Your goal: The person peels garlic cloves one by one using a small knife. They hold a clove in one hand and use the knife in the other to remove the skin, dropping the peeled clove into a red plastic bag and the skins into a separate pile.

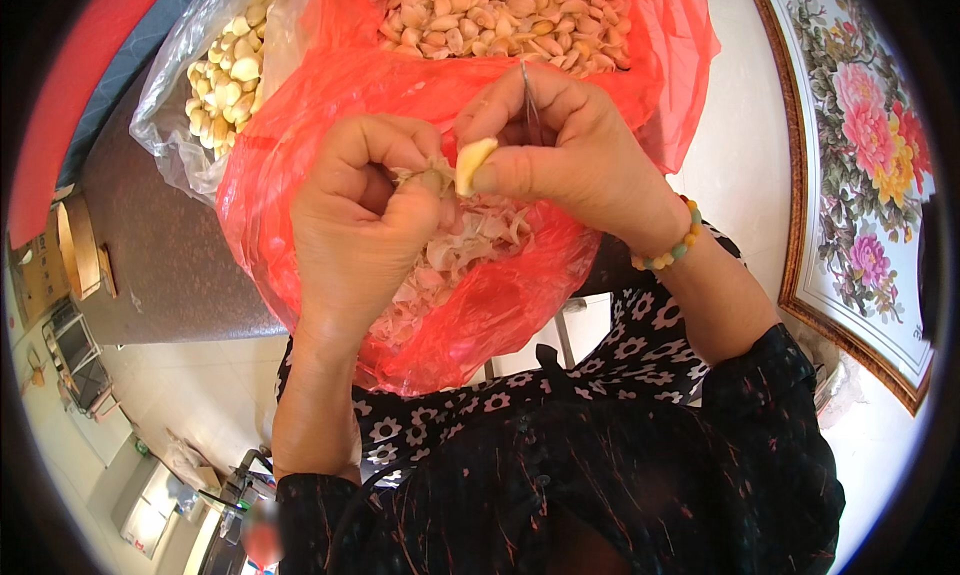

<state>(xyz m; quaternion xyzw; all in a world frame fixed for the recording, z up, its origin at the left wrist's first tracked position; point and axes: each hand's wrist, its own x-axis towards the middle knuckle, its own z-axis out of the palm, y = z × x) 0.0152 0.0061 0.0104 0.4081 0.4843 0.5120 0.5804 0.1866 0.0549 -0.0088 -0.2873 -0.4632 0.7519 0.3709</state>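
Note:
My right hand (570, 147) pinches a peeled garlic clove (474, 165) between thumb and fingers. A thin metal tool (530, 106), its kind partly hidden by the fingers, is also held in that hand. Close beside it, my left hand (367, 200) grips a scrap of garlic skin (420, 171) at its fingertips. Beneath both hands lies an opened red plastic bag (517, 290) with loose garlic skins (480, 234) inside. Unpeeled garlic cloves (495, 16) fill the red plastic beyond my hands.
A clear plastic bag (161, 125) of peeled garlic cloves (229, 87) rests at the upper left on a brown tabletop (172, 252). To the right stands a framed flower picture (862, 162). A cardboard box (37, 267) is at the far left.

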